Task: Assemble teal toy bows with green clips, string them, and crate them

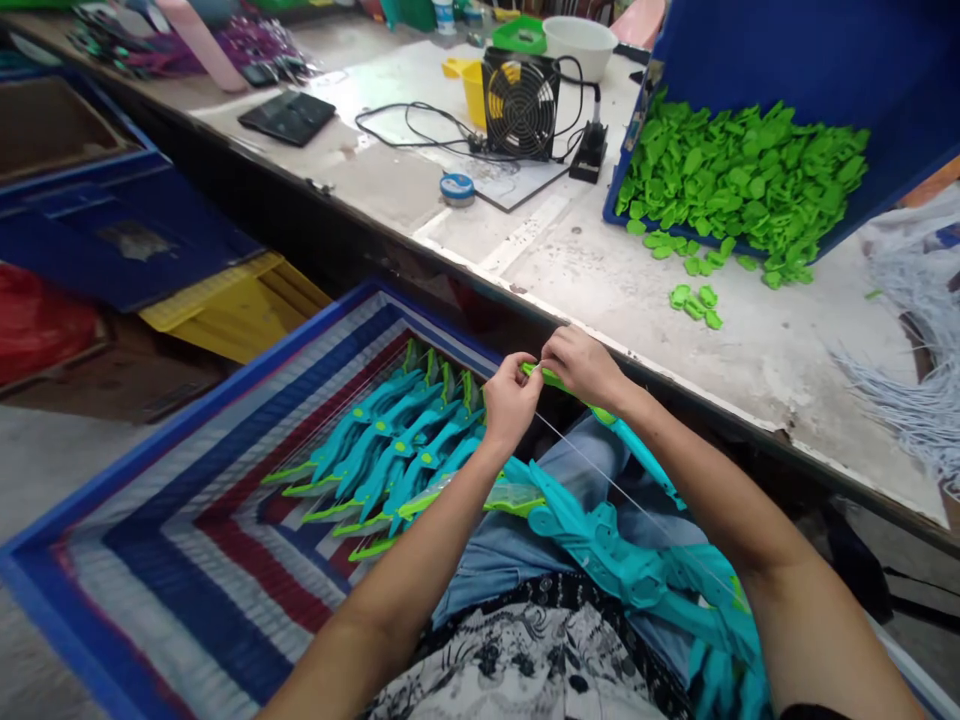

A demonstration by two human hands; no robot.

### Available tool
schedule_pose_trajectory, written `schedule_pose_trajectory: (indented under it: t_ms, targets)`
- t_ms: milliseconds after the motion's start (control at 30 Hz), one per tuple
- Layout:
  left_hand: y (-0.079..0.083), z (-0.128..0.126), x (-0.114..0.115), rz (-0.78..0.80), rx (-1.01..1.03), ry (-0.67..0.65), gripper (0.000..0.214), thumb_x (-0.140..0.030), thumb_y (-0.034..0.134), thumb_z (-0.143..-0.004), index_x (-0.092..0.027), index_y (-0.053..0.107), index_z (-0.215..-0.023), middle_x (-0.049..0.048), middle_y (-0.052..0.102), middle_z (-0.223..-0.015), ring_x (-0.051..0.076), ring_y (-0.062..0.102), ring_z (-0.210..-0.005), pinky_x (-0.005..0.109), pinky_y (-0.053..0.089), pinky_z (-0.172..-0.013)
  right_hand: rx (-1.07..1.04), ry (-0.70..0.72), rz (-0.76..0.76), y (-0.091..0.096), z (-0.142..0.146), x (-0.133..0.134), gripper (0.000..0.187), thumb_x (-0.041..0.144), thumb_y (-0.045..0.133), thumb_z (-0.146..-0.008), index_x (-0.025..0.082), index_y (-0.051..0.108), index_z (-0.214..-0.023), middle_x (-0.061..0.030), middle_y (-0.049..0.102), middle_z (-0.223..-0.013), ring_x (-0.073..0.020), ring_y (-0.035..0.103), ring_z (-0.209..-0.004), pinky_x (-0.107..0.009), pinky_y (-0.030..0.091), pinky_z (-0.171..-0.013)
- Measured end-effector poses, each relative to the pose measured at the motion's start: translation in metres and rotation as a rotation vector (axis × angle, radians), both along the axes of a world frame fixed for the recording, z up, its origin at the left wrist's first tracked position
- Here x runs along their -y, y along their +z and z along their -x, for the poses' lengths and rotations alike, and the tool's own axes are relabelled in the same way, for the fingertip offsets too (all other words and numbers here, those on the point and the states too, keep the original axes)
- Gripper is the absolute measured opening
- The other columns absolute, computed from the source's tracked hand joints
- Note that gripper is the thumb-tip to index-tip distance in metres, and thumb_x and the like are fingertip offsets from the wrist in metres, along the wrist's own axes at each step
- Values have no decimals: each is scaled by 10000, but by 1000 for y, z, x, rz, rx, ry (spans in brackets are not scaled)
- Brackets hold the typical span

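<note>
My left hand (514, 395) and my right hand (581, 365) meet over my lap near the table's edge. Both are closed, fingertips almost touching at the lime-green tip (553, 378) of a teal plastic piece that looks like a toy bow (645, 455). The left fingers pinch a thin white string (585, 455), which runs down to the lower right. The right fingers grip the tip; the exact fingertip contact is partly hidden. More teal bows (600, 550) lie across my lap. Beside my left forearm, several similar bows (390, 430) are stacked in a row.
The stacked bows lie in a blue-rimmed crate (187, 420) lined with striped cloth. On the table (525, 240) are a tipped blue bin (720, 60) spilling green plastic pieces (742, 180), a black fan (521, 105), a solder-like reel (457, 188) and bundled white strings (900, 400).
</note>
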State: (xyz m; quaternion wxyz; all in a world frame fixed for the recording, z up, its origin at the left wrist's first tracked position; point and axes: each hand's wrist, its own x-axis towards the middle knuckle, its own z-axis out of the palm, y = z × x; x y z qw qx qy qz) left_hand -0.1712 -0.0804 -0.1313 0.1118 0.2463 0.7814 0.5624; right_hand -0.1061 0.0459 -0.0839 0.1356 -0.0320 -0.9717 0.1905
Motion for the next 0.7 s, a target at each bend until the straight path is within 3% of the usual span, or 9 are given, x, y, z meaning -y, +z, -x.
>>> schedule_pose_trajectory:
  t_ms: [133, 233, 300, 333, 400, 467, 533, 600, 700]
  targets:
    - [-6, 0, -1, -79, -100, -67, 121, -260, 558, -839, -197, 631, -911, 35, 659, -904, 144, 601, -764, 260, 460, -741, -63, -84, -66, 4, 11, -38, 89, 150, 565, -866, 182, 570, -784, -75, 577, -856, -215, 497, -877, -351, 443, -795]
    - [-6, -4, 0, -208, -82, -117, 144, -241, 514, -861, -211, 642, -919, 41, 662, -917, 158, 616, -843, 282, 472, -806, -272, -391, -4, 22, 21, -87, 113, 178, 532, -888, 189, 532, -776, -58, 548, -861, -206, 497, -873, -386, 447, -827]
    - [-1, -5, -1, -234, -47, -188, 136, -243, 539, -834, -213, 667, -797, 46, 659, -887, 179, 614, -890, 307, 469, -850, -429, -563, 55, 36, 23, -98, 138, 205, 477, -924, 189, 515, -793, -49, 532, -877, -200, 509, -897, -420, 443, -871]
    - [3, -3, -3, -236, 7, -221, 147, -253, 557, -818, -210, 675, -743, 52, 663, -895, 187, 613, -918, 314, 467, -864, -480, -577, 85, 41, 21, -92, 151, 216, 455, -938, 190, 511, -800, -47, 531, -890, -196, 518, -917, -428, 440, -895]
    - [12, 4, -7, -252, 230, -242, 203, -325, 578, -808, -194, 687, -697, 66, 674, -913, 196, 618, -927, 317, 480, -836, -508, -458, 158, 39, 15, -56, 162, 229, 448, -946, 195, 512, -801, -52, 544, -925, -185, 538, -956, -410, 443, -926]
    - [22, 15, -11, -294, 534, -238, 270, -414, 600, -790, -170, 690, -714, 73, 681, -872, 188, 631, -850, 301, 495, -743, -485, -270, 253, 24, 5, -5, 126, 223, 509, -918, 199, 530, -796, -67, 565, -1011, -187, 546, -1026, -381, 450, -948]
    - [28, 28, -13, -307, 729, -235, 260, -415, 670, -722, -155, 678, -718, 62, 675, -785, 167, 621, -740, 280, 486, -665, -471, -264, 372, 1, -5, 38, 108, 202, 531, -898, 201, 552, -792, -72, 572, -1048, -197, 545, -1075, -384, 448, -976]
    - [33, 39, -9, -255, 683, -224, 191, -320, 733, -642, -152, 665, -703, 47, 671, -750, 150, 603, -696, 270, 477, -660, -470, -351, 484, -20, -12, 61, 94, 198, 544, -881, 199, 574, -792, -77, 573, -1048, -202, 554, -1073, -388, 455, -973]
    - [37, 43, 0, -137, 308, -169, 100, -231, 712, -641, -161, 650, -673, 36, 674, -746, 148, 598, -724, 268, 474, -696, -468, -448, 578, -35, -10, 62, 90, 221, 568, -866, 193, 595, -785, -75, 577, -1009, -190, 575, -1003, -369, 480, -931]
